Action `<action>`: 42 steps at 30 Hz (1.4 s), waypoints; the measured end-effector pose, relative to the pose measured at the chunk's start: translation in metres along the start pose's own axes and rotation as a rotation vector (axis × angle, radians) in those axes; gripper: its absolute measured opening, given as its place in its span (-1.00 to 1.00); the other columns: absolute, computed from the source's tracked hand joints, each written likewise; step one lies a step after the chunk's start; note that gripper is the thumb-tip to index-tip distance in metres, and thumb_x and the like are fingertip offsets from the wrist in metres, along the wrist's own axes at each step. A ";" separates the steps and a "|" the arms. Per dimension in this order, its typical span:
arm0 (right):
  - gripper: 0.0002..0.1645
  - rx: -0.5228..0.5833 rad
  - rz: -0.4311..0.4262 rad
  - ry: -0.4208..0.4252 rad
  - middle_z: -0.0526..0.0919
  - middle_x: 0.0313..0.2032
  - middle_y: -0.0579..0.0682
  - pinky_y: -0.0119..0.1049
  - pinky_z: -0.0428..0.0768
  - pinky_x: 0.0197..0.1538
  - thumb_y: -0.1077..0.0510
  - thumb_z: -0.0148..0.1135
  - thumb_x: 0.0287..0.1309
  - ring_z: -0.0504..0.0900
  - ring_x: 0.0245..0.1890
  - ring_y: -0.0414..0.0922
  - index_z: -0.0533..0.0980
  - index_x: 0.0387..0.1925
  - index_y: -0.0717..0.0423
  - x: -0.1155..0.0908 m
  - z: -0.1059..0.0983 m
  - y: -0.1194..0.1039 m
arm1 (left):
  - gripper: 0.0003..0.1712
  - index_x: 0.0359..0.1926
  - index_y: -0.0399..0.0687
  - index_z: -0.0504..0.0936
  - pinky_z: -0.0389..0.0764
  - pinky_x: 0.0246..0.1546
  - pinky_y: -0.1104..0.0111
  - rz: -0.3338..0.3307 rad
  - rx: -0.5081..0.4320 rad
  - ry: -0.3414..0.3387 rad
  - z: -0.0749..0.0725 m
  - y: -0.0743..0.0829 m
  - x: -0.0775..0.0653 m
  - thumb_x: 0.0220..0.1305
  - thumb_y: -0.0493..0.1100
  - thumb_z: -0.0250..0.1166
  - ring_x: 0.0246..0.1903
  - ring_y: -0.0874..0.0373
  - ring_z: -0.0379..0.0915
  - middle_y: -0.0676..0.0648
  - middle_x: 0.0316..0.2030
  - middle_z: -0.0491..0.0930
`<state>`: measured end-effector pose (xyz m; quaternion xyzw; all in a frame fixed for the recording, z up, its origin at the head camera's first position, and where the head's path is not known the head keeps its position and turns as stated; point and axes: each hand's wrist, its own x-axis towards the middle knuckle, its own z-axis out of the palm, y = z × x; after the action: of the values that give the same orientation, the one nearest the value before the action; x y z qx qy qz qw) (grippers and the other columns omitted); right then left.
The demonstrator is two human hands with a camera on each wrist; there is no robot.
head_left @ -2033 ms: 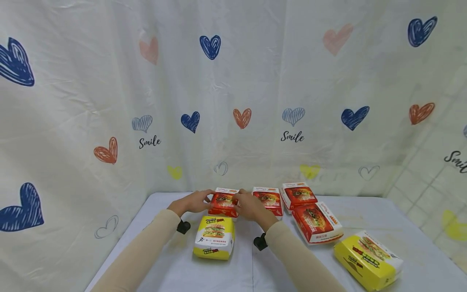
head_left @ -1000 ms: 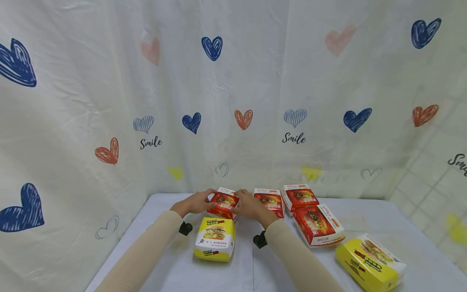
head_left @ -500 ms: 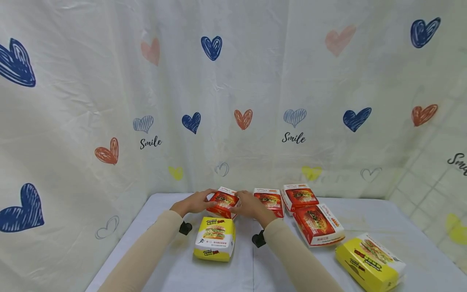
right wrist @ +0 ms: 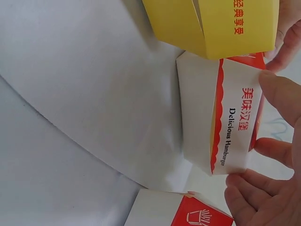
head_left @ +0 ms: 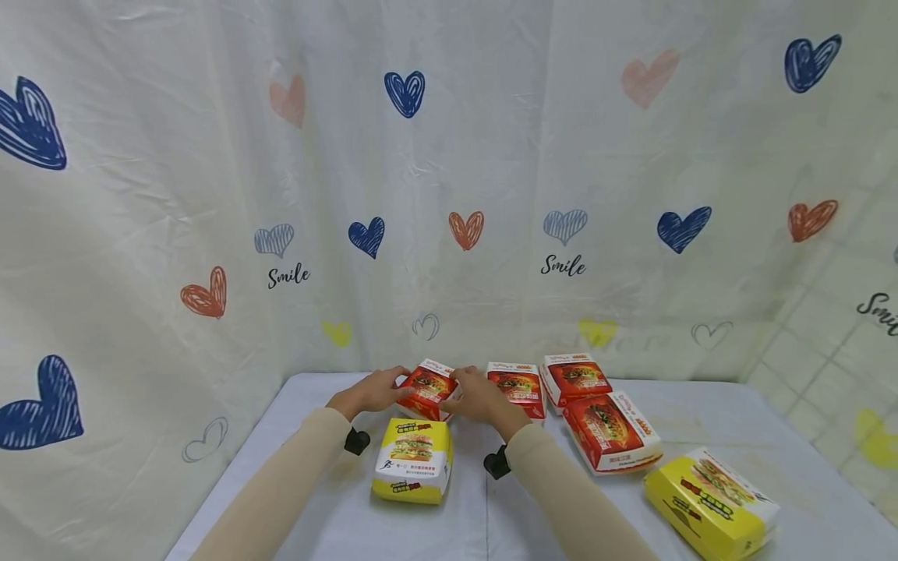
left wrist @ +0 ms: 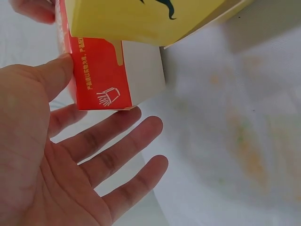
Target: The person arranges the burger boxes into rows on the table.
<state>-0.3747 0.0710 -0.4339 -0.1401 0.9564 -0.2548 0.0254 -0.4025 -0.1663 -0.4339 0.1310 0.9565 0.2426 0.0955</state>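
A red and white burger box (head_left: 429,386) sits slightly turned at the back of the table, between both hands. My left hand (head_left: 375,391) holds its left side; in the left wrist view, the thumb touches the red side of the burger box (left wrist: 101,80) while the other fingers spread around its corner. My right hand (head_left: 484,396) holds the right side, thumb and fingertips at the edges of the burger box (right wrist: 235,117) in the right wrist view. Directly in front of it stands a yellow and white burger box (head_left: 412,461), which partly hides it in both wrist views.
To the right are a red burger box (head_left: 516,383), another red burger box (head_left: 577,378) by the curtain, and a third red burger box (head_left: 610,428) nearer. A yellow burger box (head_left: 712,499) lies at the front right. A heart-printed curtain (head_left: 491,156) hangs behind the white table (head_left: 323,499).
Between both hands, the red burger box has turned from nearly straight to slightly angled. The hands have barely shifted. The other boxes keep their places.
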 end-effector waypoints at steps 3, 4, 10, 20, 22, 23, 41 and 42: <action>-0.11 0.007 0.004 -0.004 0.40 0.41 0.17 0.24 0.51 0.28 -0.25 0.46 0.14 0.51 0.26 0.17 0.41 0.40 0.03 0.000 0.000 -0.001 | -0.37 0.40 0.02 0.41 0.58 0.19 -0.05 -0.004 0.008 0.007 0.000 0.001 -0.001 0.46 0.19 0.20 0.08 -0.03 0.55 -0.14 0.19 0.62; -0.11 0.005 0.003 -0.003 0.41 0.40 0.17 0.23 0.52 0.28 -0.25 0.46 0.14 0.52 0.24 0.15 0.41 0.39 0.03 0.001 0.000 -0.001 | -0.37 0.40 0.02 0.41 0.58 0.19 -0.05 -0.004 0.013 0.008 0.000 0.001 -0.002 0.46 0.19 0.20 0.08 -0.03 0.56 -0.14 0.19 0.62; -0.15 0.004 0.000 0.004 0.44 0.32 0.16 0.18 0.57 0.23 -0.21 0.49 0.12 0.54 0.12 0.10 0.42 0.36 0.02 0.003 0.002 0.001 | -0.37 0.41 0.02 0.40 0.57 0.20 -0.08 -0.007 0.037 0.012 0.000 0.001 0.000 0.47 0.20 0.18 0.09 -0.04 0.55 -0.13 0.20 0.61; -0.24 -0.024 -0.013 0.017 0.44 0.34 0.16 0.14 0.57 0.24 -0.16 0.43 0.20 0.54 0.15 0.09 0.43 0.34 0.03 0.001 0.005 0.001 | -0.44 0.32 0.05 0.48 0.59 0.15 -0.05 -0.057 0.082 0.047 0.000 -0.002 0.003 0.46 0.21 0.19 0.02 0.00 0.54 -0.11 0.16 0.63; -0.26 -0.037 -0.013 0.020 0.45 0.32 0.16 0.12 0.58 0.23 -0.16 0.41 0.23 0.54 0.12 0.08 0.44 0.34 0.02 0.001 0.005 0.001 | -0.45 0.30 0.03 0.50 0.59 0.16 -0.06 -0.067 0.089 0.053 0.000 -0.002 0.004 0.47 0.20 0.19 0.02 -0.01 0.53 -0.11 0.17 0.63; -0.27 -0.041 -0.011 0.021 0.45 0.31 0.16 0.12 0.59 0.23 -0.15 0.41 0.23 0.54 0.11 0.07 0.43 0.34 0.02 0.000 0.005 0.001 | -0.45 0.30 0.03 0.50 0.59 0.16 -0.06 -0.070 0.095 0.058 0.001 -0.002 0.004 0.47 0.20 0.19 0.02 -0.01 0.54 -0.11 0.17 0.63; -0.24 -0.091 -0.032 0.060 0.42 0.39 0.17 0.15 0.56 0.27 -0.07 0.42 0.24 0.52 0.27 0.13 0.40 0.39 0.08 -0.009 0.012 -0.004 | -0.52 0.29 -0.05 0.39 0.54 -0.27 0.22 -0.032 0.107 0.133 0.004 0.000 0.006 0.53 0.08 0.15 -0.31 0.06 0.47 -0.10 -0.24 0.61; -0.22 -0.095 -0.034 0.062 0.42 0.39 0.18 0.15 0.56 0.27 -0.08 0.42 0.24 0.52 0.27 0.13 0.40 0.39 0.08 -0.010 0.011 -0.005 | -0.53 0.28 -0.05 0.39 0.51 -0.31 0.24 -0.027 0.101 0.137 0.004 -0.001 0.006 0.53 0.07 0.15 -0.34 0.07 0.46 -0.10 -0.26 0.60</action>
<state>-0.3629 0.0642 -0.4416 -0.1495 0.9653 -0.2135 -0.0152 -0.4077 -0.1630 -0.4387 0.1058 0.9735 0.2012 0.0266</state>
